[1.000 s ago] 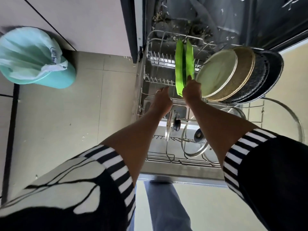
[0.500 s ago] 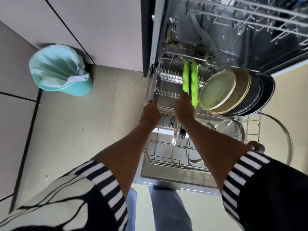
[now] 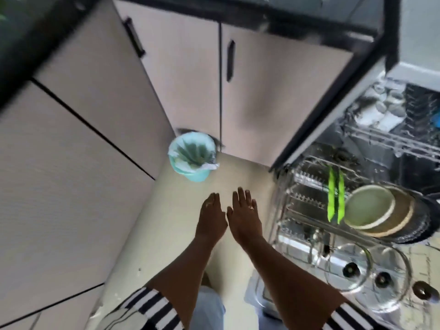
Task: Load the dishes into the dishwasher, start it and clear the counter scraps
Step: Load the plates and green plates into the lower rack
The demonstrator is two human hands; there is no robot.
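Note:
The open dishwasher's lower rack (image 3: 285, 201) is pulled out at the right. In it stand two green plates (image 3: 335, 198) on edge, a row of round plates (image 3: 371, 206), and several glass lids (image 3: 352, 270) with dark knobs near the front. The upper rack (image 3: 385, 139) holds white dishes, blurred. My left hand (image 3: 212, 215) and my right hand (image 3: 245, 215) hover side by side over the floor, left of the rack, fingers extended, holding nothing.
A teal bin with a liner (image 3: 192, 158) stands on the tiled floor against beige cabinet doors (image 3: 195, 75) with black handles. A dark counter edge (image 3: 262, 20) runs across the top. My striped sleeves fill the bottom.
Both hands have let go of the green plates and drawn back left, off the rack. The view has swung left and up, showing more cabinets and floor.

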